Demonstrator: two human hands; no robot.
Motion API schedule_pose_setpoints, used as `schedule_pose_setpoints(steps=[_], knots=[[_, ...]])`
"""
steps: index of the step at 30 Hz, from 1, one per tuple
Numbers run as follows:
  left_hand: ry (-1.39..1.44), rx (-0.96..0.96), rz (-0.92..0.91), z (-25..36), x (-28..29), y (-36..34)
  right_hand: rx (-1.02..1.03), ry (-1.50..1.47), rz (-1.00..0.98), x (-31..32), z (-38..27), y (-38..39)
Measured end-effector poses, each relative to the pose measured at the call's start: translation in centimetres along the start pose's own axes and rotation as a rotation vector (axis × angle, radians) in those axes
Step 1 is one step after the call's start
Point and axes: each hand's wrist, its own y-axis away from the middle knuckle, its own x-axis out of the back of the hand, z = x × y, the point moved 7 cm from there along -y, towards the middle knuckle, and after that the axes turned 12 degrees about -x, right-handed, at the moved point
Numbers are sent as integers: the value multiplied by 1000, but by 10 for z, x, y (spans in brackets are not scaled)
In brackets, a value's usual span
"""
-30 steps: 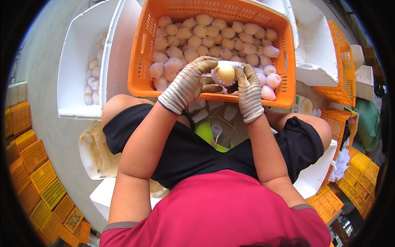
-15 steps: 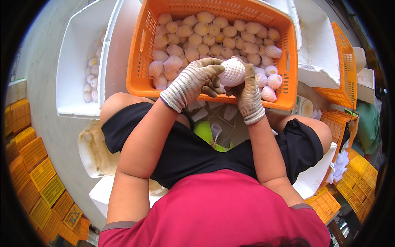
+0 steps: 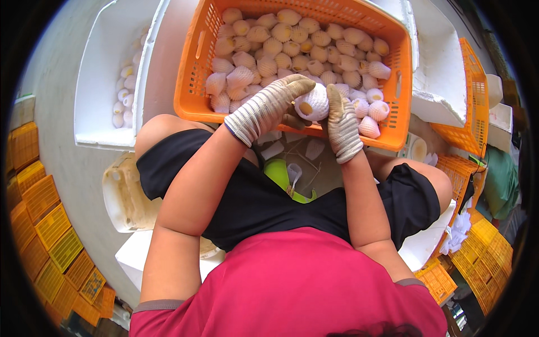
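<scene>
My left hand (image 3: 264,109), in a striped knit glove, and my right hand (image 3: 342,123), gloved alike, grip a round fruit in a white foam net (image 3: 313,101). A darker round opening in the net faces me. They hold it over the near part of a large orange plastic crate (image 3: 191,78), which contains several rows of foam-netted fruit. My left fingers curl over the top and left of the fruit; my right thumb presses along its right side.
White foam boxes (image 3: 95,78) (image 3: 438,67) flank the crate, the left one holding netted fruit. A green object (image 3: 276,178) lies between my legs among scraps. Orange and yellow crates (image 3: 53,230) line the left; more crates (image 3: 474,253), a green bundle (image 3: 499,180) and white paper are at right.
The fruit has turned: first bare skin faced up, then mostly netting, now netting with an opening toward me. My hands shifted their fingers around it and moved slightly right.
</scene>
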Motion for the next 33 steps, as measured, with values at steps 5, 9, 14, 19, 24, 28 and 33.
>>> schedule_pose_setpoints(steps=[5, 9, 14, 19, 24, 28, 33], knots=[[100, 19, 15, -12, -1, -1, 188, 241, 142, 13, -14, -2], [168, -44, -32, -15, 7, -10, 150, 193, 132, -6, -24, 0], [100, -122, 108, -16, 18, -15, 182, 223, 143, -11, -23, -10], [68, -139, 139, 0, 13, -11, 97, 86, 58, -10, -5, -29], [160, -292, 281, -8, 30, -14, -136, -168, -102, -27, 17, -25], [-187, -349, 280, 21, 25, -14, -415, -503, -402, -55, -19, 13], [-292, -724, 476, 29, 41, -24, -547, -415, -306, -46, -10, -21]])
